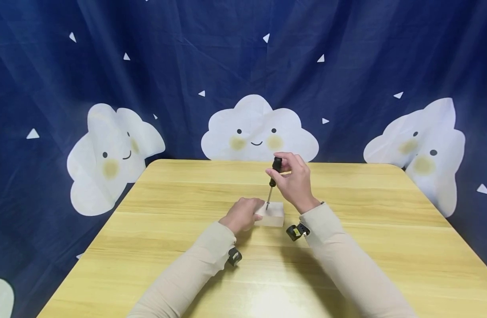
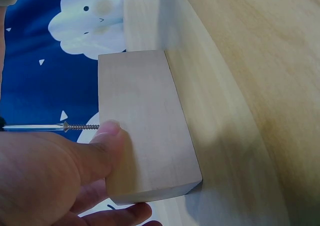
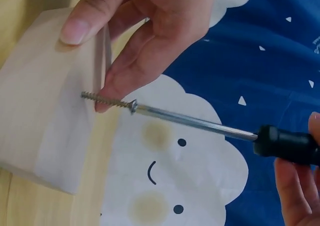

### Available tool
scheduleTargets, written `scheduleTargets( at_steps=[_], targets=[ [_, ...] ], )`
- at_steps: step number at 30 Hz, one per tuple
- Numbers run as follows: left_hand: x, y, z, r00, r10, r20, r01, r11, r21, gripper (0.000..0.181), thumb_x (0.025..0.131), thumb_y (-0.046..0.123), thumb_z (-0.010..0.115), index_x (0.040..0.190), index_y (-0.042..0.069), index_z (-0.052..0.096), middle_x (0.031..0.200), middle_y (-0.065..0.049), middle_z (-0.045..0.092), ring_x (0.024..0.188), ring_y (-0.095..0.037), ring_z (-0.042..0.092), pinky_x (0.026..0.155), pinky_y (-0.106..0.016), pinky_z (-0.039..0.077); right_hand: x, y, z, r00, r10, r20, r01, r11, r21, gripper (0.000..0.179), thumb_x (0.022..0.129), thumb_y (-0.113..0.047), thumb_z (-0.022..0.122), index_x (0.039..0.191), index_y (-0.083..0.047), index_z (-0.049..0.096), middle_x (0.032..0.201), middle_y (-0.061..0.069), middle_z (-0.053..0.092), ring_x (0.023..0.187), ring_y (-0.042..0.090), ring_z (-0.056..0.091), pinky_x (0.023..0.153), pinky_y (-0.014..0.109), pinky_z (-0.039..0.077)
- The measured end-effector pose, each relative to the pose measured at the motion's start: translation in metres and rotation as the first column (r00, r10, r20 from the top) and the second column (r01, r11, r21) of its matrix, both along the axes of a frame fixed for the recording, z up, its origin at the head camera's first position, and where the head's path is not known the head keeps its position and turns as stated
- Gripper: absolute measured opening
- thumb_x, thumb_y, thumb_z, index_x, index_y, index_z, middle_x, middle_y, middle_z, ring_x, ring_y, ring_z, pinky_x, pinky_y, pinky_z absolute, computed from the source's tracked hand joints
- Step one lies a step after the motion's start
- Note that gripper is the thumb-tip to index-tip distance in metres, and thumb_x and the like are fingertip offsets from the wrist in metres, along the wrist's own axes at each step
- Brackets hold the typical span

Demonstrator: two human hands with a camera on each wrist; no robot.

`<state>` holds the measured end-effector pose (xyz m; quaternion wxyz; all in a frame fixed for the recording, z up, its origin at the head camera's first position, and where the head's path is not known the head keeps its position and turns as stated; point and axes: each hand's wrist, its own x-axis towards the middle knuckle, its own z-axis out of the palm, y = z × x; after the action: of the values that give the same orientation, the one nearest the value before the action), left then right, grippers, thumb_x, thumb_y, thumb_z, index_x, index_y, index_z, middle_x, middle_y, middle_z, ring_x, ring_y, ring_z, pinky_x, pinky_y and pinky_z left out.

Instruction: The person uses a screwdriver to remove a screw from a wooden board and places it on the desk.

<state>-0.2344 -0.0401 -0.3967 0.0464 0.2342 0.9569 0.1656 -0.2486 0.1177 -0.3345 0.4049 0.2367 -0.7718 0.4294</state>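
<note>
A pale wooden block (image 1: 273, 215) lies on the table, and my left hand (image 1: 241, 215) grips its left end, thumb on the near side. A screw (image 3: 107, 100) stands upright on the block's top face, its tip at the wood and most of its thread showing. My right hand (image 1: 296, 182) holds a screwdriver (image 1: 276, 164) by its black handle, thumb and fingers round it. The metal shaft (image 3: 195, 121) runs down in line with the screw, its tip at the screw head. In the left wrist view the left thumb (image 2: 107, 138) presses the block close beside the screw.
The wooden table (image 1: 156, 247) has a far edge close to a dark blue curtain (image 1: 176, 66) with smiling clouds and small white triangles. Each wrist wears a small black camera, one of them (image 1: 298, 231) hanging near the block's right side.
</note>
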Motion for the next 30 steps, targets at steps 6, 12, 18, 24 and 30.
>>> scheduleTargets(
  at_steps=[6,12,18,24,30],
  targets=[
    [0.0,0.0002,0.0004,1.0,-0.004,-0.019,0.005,1.0,0.002,0.033,0.081,0.022,0.067,0.113,0.017,0.06,0.101,0.002,0.064,0.089,-0.017,0.06,0.083,-0.032,0.047,0.0011,-0.0009,0.0012,0.993,0.101,0.065,-0.102,0.995,-0.001,0.037,0.077,0.011,0.063,0.112,0.001,0.054,0.09,0.016,0.06,0.073,0.023,0.065,0.061,0.024,0.054],
    [0.0,0.0001,0.0006,1.0,-0.012,-0.023,0.012,1.0,-0.005,0.034,0.081,0.023,0.067,0.113,0.016,0.059,0.105,0.001,0.064,0.093,-0.019,0.06,0.085,-0.032,0.047,0.0019,-0.0026,-0.0014,0.991,0.125,0.044,-0.126,0.992,0.005,0.038,0.079,0.005,0.064,0.115,0.0,0.053,0.099,0.017,0.059,0.083,0.025,0.064,0.063,0.028,0.054],
    [-0.0006,-0.0003,-0.0004,0.999,-0.016,-0.036,0.015,1.0,-0.02,0.039,0.082,0.022,0.067,0.119,0.015,0.057,0.113,-0.002,0.062,0.103,-0.023,0.057,0.09,-0.034,0.044,0.0035,-0.0065,-0.0025,1.0,0.009,-0.016,-0.009,1.0,-0.017,0.049,0.064,-0.016,0.084,0.105,-0.004,0.061,0.092,0.014,0.047,0.071,0.019,0.055,0.052,0.023,0.052],
    [-0.0004,-0.0011,-0.0014,0.999,-0.02,-0.046,0.02,1.0,-0.019,0.043,0.082,0.024,0.067,0.122,0.014,0.056,0.116,-0.002,0.06,0.105,-0.022,0.057,0.092,-0.033,0.043,0.0028,-0.0066,-0.0018,0.998,-0.051,-0.023,0.051,0.999,-0.015,0.041,0.067,-0.009,0.081,0.104,-0.004,0.063,0.084,0.011,0.05,0.067,0.018,0.059,0.055,0.019,0.052],
    [-0.0001,-0.0018,-0.0017,0.999,-0.019,-0.039,0.018,1.0,-0.009,0.042,0.081,0.024,0.067,0.121,0.014,0.057,0.113,-0.002,0.062,0.1,-0.021,0.058,0.09,-0.033,0.045,0.0027,-0.0045,-0.0027,1.0,-0.006,-0.013,0.006,1.0,-0.025,0.042,0.071,0.004,0.074,0.11,-0.001,0.061,0.087,0.013,0.056,0.071,0.02,0.061,0.057,0.023,0.053]
  ],
)
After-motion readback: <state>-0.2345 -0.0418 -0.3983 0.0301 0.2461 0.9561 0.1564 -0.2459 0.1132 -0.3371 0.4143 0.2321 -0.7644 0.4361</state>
